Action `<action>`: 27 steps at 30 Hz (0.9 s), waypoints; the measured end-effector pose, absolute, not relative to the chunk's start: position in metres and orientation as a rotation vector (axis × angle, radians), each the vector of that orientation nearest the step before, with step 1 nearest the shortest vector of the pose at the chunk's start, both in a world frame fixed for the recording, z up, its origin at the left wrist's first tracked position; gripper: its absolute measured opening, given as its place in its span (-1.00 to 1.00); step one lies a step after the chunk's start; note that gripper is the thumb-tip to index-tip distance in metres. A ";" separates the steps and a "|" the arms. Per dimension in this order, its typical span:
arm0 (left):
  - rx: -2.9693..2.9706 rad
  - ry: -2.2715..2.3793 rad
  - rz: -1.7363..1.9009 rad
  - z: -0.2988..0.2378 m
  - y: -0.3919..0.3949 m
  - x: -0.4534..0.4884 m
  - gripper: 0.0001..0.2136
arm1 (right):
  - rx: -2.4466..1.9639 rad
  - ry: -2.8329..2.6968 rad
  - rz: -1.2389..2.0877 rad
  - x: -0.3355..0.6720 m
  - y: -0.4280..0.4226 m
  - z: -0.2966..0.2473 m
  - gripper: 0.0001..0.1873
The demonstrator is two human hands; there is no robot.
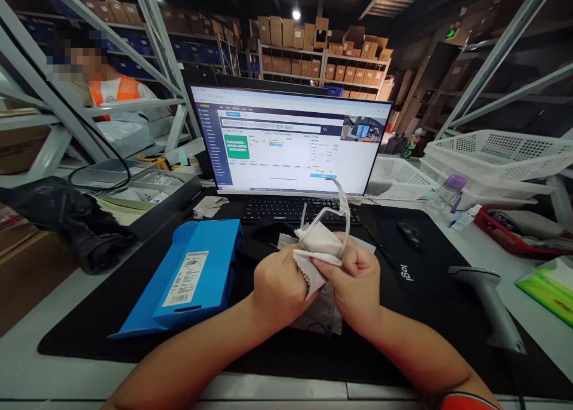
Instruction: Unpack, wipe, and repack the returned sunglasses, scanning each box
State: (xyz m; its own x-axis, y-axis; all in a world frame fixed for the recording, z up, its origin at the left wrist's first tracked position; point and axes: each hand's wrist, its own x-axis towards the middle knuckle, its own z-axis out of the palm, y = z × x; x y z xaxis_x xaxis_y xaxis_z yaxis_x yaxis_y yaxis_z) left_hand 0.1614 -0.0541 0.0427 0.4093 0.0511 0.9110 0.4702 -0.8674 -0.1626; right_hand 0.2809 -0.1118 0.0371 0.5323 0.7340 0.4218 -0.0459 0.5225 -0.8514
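Above the desk mat, my left hand [278, 281] is closed on a pale cleaning cloth [322, 240] with zigzag edges. The cloth is wrapped over part of a pair of clear-framed glasses [344, 210], whose arm sticks up toward the monitor. My right hand [360, 279] grips the glasses' lower side, its thumb pressed on the cloth. Cloth and fingers hide most of the lenses. Beneath both hands lies a clear plastic bag [329, 314]. An open blue box [203, 264] with a white label stands left of my hands.
Behind my hands are a keyboard [277, 210] and a lit monitor [286, 147]. To the right lie a mouse [409, 236] and a grey barcode scanner [487, 302]. White baskets [505, 153] stand farther right. A black plastic bag [76, 219] lies left; a person [119, 91] is beyond.
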 end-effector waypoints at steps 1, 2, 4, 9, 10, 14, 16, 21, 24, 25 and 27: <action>-2.249 -0.440 -1.451 0.041 -0.054 0.163 -0.77 | -0.885 -0.843 0.647 0.288 -0.112 0.044 -0.28; -2.232 -0.425 -1.441 0.038 -0.055 0.166 -0.81 | -0.865 -0.780 0.749 0.296 -0.113 0.052 -0.26; -2.256 -0.370 -1.386 0.033 -0.056 0.171 -0.83 | -0.847 -0.658 0.901 0.314 -0.114 0.065 -0.23; -2.324 -0.350 -1.282 0.031 -0.055 0.173 -0.81 | -0.853 -0.624 0.848 0.319 -0.112 0.060 -0.24; -2.321 -0.369 -1.293 0.032 -0.053 0.171 -0.81 | -0.860 -0.663 0.776 0.312 -0.112 0.053 -0.25; -2.355 -0.402 -1.360 0.039 -0.046 0.161 -0.82 | -0.957 -0.893 0.438 0.283 -0.111 0.023 -0.28; -2.398 -0.401 -1.382 0.041 -0.043 0.159 -0.83 | -0.957 -0.946 0.403 0.280 -0.112 0.020 -0.28; -2.445 -0.281 -1.365 0.040 -0.038 0.168 -0.87 | -0.811 -0.724 0.891 0.315 -0.112 0.053 -0.25; -2.468 -0.181 -1.339 0.040 -0.037 0.173 -0.85 | -0.781 -0.618 0.999 0.336 -0.111 0.069 -0.25; -2.466 -0.181 -1.338 0.040 -0.037 0.173 -0.86 | -0.774 -0.622 1.004 0.338 -0.110 0.070 -0.26; -2.450 -0.224 -1.333 0.041 -0.037 0.171 -0.86 | -0.761 -0.643 0.974 0.334 -0.107 0.064 -0.27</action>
